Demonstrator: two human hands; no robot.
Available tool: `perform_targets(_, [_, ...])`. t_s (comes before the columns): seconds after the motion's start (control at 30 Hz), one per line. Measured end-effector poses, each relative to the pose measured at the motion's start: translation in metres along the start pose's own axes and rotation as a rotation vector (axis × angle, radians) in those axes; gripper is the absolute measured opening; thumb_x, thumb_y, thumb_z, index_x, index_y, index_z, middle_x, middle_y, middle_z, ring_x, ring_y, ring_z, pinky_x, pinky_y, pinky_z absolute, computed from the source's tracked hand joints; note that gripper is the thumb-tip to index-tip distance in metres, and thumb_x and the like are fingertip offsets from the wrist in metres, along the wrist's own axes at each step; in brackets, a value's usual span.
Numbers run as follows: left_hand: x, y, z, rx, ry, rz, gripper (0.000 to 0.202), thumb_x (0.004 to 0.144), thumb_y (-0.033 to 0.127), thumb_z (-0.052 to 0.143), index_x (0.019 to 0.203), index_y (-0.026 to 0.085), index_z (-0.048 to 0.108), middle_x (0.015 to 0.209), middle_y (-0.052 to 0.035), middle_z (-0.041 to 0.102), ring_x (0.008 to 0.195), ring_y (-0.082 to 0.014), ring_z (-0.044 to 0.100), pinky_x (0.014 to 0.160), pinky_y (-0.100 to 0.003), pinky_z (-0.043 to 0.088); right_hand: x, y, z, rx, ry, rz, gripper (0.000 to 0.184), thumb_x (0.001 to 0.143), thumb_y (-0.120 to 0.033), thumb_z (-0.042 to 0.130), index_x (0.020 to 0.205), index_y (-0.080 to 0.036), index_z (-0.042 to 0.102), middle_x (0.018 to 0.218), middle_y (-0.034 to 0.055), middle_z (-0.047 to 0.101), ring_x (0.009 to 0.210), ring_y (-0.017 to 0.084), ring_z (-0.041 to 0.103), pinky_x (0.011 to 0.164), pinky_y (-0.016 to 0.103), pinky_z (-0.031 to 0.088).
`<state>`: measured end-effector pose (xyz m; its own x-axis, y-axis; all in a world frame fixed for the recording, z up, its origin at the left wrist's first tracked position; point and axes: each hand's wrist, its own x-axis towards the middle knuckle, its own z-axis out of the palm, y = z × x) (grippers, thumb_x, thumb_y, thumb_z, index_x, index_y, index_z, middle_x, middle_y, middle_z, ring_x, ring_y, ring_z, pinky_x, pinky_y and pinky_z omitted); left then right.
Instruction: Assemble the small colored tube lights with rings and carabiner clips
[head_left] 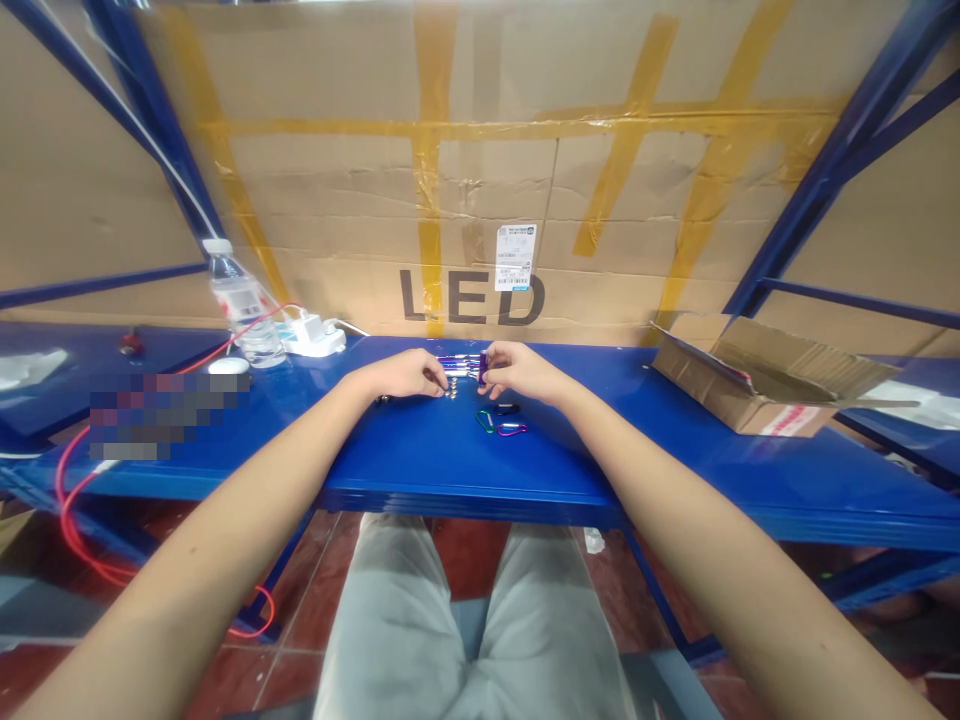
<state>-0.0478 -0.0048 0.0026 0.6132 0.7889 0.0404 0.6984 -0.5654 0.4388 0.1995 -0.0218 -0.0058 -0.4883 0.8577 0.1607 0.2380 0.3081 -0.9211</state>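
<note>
Right hand (517, 370): thumb and fingers pinched together on a tube (482, 368), with no slack showing
Tube: small, dark purple, upright in the right fingertips, at the right ends of the rods
Rods (452, 366): purple and silver, side by side on the table (450, 470), between the two hands
Left hand (412, 374): fingers curled down just beside the bits; cannot tell whether it has hold of one
Bits (453, 388): small, gold-coloured, grouped on the table by the left fingertips, in front of the rods
Carabiners: green (485, 422), black (507, 409) and purple (512, 430), close together on the table, nearer the body than the right hand
Box (780, 422): cardboard, at the table's right, flaps spread; its near wall hides part of the inside
Bottle (244, 305): clear, white cap on, far left, well apart from the hands; contents cannot be told
</note>
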Motion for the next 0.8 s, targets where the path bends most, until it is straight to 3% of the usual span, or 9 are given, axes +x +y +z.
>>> perform_targets(0.27, [0.003,-0.007,0.001,0.079,0.058,0.018,0.023,0.074,0.037,0.073,0.09,0.022,0.078,0.099,-0.0053,0.076,0.089,-0.0206,0.067,0.082,-0.031,0.049,0.004,0.006,-0.001,-0.037,-0.002,-0.017,0.019,0.075,-0.004,0.066,0.081,-0.019,0.056,0.073,0.0035,0.068,0.07,0.018,0.069,0.064,0.032,0.059])
perform_targets(0.57, [0.0,-0.009,-0.001,0.122,0.06,0.12,0.016,0.076,0.033,0.069,0.084,0.024,0.079,0.092,-0.0022,0.076,0.086,-0.0185,0.066,0.08,-0.029,0.048,0.006,0.012,-0.001,-0.134,0.01,-0.069,0.02,0.072,-0.007,0.067,0.081,-0.021,0.055,0.074,0.0019,0.066,0.063,0.016,0.062,0.063,0.033,0.055])
perform_targets(0.67, [-0.002,0.001,0.003,0.111,0.158,0.067,0.012,0.072,0.026,0.068,0.08,0.022,0.076,0.091,-0.0031,0.075,0.082,-0.0184,0.066,0.078,-0.03,0.05,0.006,0.013,-0.001,-0.195,0.026,-0.091,0.018,0.071,-0.009,0.065,0.08,-0.02,0.055,0.072,0.0007,0.064,0.064,0.016,0.06,0.063,0.032,0.052])
perform_targets(0.8, [-0.003,0.019,0.007,-0.015,0.449,0.075,0.012,0.075,0.025,0.066,0.084,0.019,0.072,0.087,-0.0032,0.074,0.079,-0.0166,0.065,0.076,-0.03,0.051,0.005,0.013,-0.001,-0.346,0.062,-0.155,0.015,0.07,-0.01,0.062,0.08,-0.02,0.056,0.076,0.0002,0.064,0.073,0.017,0.06,0.07,0.031,0.049])
